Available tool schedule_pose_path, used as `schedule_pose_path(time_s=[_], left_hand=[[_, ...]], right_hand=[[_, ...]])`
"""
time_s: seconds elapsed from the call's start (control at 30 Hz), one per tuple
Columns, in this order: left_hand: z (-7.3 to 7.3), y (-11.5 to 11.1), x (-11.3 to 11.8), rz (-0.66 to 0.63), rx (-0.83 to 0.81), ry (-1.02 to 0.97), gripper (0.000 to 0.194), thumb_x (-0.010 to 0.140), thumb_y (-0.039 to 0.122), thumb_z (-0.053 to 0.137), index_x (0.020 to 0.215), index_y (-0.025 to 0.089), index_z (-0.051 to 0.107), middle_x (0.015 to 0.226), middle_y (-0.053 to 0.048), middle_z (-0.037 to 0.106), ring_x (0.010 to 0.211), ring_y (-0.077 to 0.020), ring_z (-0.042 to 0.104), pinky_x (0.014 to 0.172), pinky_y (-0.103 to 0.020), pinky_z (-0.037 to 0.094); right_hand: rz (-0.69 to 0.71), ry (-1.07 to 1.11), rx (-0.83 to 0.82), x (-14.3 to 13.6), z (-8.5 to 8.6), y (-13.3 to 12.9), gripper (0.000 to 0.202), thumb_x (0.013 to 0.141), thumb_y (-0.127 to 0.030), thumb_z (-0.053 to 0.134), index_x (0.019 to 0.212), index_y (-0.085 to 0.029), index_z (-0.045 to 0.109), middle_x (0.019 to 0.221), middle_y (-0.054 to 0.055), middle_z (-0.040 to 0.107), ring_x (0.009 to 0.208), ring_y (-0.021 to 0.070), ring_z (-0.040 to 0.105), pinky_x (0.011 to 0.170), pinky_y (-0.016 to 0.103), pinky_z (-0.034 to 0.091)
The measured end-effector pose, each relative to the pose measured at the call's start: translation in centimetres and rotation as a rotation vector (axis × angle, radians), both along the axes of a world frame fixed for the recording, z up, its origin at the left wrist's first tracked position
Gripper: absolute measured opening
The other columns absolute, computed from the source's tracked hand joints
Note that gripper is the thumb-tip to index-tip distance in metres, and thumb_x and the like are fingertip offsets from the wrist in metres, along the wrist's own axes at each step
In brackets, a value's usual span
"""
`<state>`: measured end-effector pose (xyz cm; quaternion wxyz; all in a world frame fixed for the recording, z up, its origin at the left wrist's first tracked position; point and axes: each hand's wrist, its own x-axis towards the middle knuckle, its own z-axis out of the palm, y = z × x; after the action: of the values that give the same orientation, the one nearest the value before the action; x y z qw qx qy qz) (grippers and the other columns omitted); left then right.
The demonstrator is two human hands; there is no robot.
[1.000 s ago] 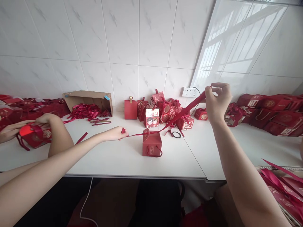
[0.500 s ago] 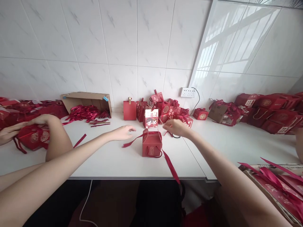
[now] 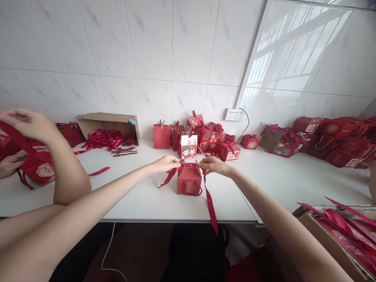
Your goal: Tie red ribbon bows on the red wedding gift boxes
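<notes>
Red ribbon (image 3: 210, 203) held at both sides of a small box

Left hand (image 3: 166, 163) and right hand (image 3: 216, 165) are each nearly closed, thumb and fingertips drawn together on the ribbon at the top flaps of the red gift box (image 3: 189, 182). Whether either pinch also catches a flap, I cannot tell. The gift box stands upright on the white table (image 3: 141, 203), between the two hands and just below them, its rope handle (image 3: 196, 194) hanging at the front. One ribbon end droops beneath the left grip; the other, longer, falls from the right grip past the table's near edge. Just beyond the grips stands a cartoon-printed box (image 3: 188, 150), with a cluster of red boxes (image 3: 205, 135) behind it. Well to the left of the left grip, a cardboard carton (image 3: 102, 116) lies open around heaped ribbons (image 3: 107, 139), and a co-worker's raised hand (image 3: 28, 123) holds a ribbon over another red box (image 3: 41, 168)
</notes>
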<state>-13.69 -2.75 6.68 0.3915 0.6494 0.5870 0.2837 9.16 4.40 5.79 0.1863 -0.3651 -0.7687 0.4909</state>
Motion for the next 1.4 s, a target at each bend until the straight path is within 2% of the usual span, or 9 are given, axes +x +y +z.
schedule_pose_path(time_s=[0.27, 0.37, 0.53, 0.63, 0.8, 1.03, 1.17, 1.27, 1.4], left_hand=[[0.7, -0.4, -0.6, -0.017, -0.169, -0.149, 0.040, 0.064, 0.056, 0.066, 0.061, 0.017, 0.055, 0.047, 0.010, 0.026, 0.041, -0.0044, 0.022, 0.050, -0.025, 0.035], [0.9, -0.5, -0.5, 0.012, -0.167, -0.171, 0.039, 0.063, 0.054, 0.069, 0.064, 0.017, 0.057, 0.047, 0.010, 0.025, 0.042, -0.0043, 0.022, 0.050, -0.024, 0.034], [0.7, -0.2, -0.4, 0.041, -0.171, -0.161, 0.038, 0.060, 0.048, 0.073, 0.059, 0.016, 0.053, 0.049, 0.005, 0.039, 0.044, -0.0068, 0.035, 0.046, -0.023, 0.029], [0.8, 0.1, -0.6, 0.046, -0.168, -0.176, 0.034, 0.061, 0.042, 0.073, 0.060, 0.015, 0.052, 0.049, 0.006, 0.037, 0.043, -0.0055, 0.030, 0.043, -0.022, 0.023], [2.7, -0.2, -1.1, 0.084, -0.104, -0.249, 0.027, 0.071, 0.032, 0.066, 0.062, 0.017, 0.047, 0.052, 0.008, 0.027, 0.044, -0.0050, 0.026, 0.044, -0.022, 0.024], [5.5, -0.8, -1.5, 0.116, -0.044, -0.272, 0.030, 0.075, 0.025, 0.063, 0.058, 0.017, 0.040, 0.054, 0.008, 0.023, 0.045, -0.0049, 0.022, 0.042, -0.020, 0.022], [6.5, -0.8, -1.4, 0.099, -0.027, -0.230, 0.031, 0.079, 0.024, 0.060, 0.057, 0.017, 0.038, 0.050, 0.008, 0.022, 0.043, -0.0043, 0.020, 0.040, -0.019, 0.018], [7.2, -1.1, -1.2, 0.108, 0.003, -0.209, 0.029, 0.080, 0.023, 0.057, 0.058, 0.017, 0.040, 0.049, 0.008, 0.022, 0.042, -0.0038, 0.020, 0.039, -0.018, 0.017], [7.8, -1.5, -1.7, 0.145, 0.008, -0.163, 0.025, 0.080, 0.024, 0.057, 0.060, 0.016, 0.045, 0.048, 0.008, 0.022, 0.041, -0.0041, 0.020, 0.039, -0.018, 0.017]], right_hand=[[0.018, 0.161, -0.112, 0.4, 0.1, -0.1, 0.026, 0.065, -0.037, 0.071, 0.065, -0.015, 0.058, 0.067, 0.000, 0.053, 0.065, 0.0102, 0.053, 0.065, 0.027, 0.052], [0.025, 0.204, -0.129, 0.4, 0.1, 0.2, 0.028, 0.064, -0.040, 0.070, 0.064, -0.015, 0.056, 0.060, -0.003, 0.048, 0.057, 0.0089, 0.049, 0.062, 0.028, 0.050], [0.033, 0.188, -0.089, 1.2, 0.4, 0.9, 0.031, 0.062, -0.043, 0.073, 0.071, -0.015, 0.060, 0.064, -0.002, 0.050, 0.056, 0.0083, 0.048, 0.056, 0.025, 0.044], [0.034, 0.139, -0.038, 1.6, 0.7, 0.9, 0.033, 0.064, -0.046, 0.070, 0.069, -0.016, 0.059, 0.058, -0.003, 0.047, 0.052, 0.0076, 0.044, 0.050, 0.023, 0.038], [0.050, -0.021, 0.036, 1.1, 0.4, 0.4, 0.041, 0.068, -0.053, 0.064, 0.056, -0.017, 0.048, 0.051, -0.005, 0.039, 0.047, 0.0073, 0.039, 0.050, 0.024, 0.038], [-0.058, -0.056, 0.334, -1.5, 0.8, -0.2, 0.030, 0.078, -0.045, 0.052, 0.069, -0.017, 0.055, 0.067, 0.001, 0.053, 0.063, 0.0133, 0.049, 0.057, 0.026, 0.037], [0.022, -0.083, 0.459, -3.9, 2.0, -0.8, 0.017, 0.075, -0.035, 0.058, 0.072, -0.019, 0.062, 0.085, 0.002, 0.061, 0.082, 0.0166, 0.053, 0.068, 0.025, 0.037], [0.097, -0.171, 0.449, -5.1, 2.3, -0.9, 0.016, 0.071, -0.032, 0.063, 0.064, -0.018, 0.061, 0.073, 0.001, 0.060, 0.070, 0.0156, 0.053, 0.061, 0.025, 0.036], [0.106, -0.223, 0.426, -5.3, 2.2, -0.5, 0.029, 0.076, -0.034, 0.057, 0.054, -0.018, 0.048, 0.055, -0.003, 0.043, 0.054, 0.0104, 0.040, 0.050, 0.024, 0.029]])
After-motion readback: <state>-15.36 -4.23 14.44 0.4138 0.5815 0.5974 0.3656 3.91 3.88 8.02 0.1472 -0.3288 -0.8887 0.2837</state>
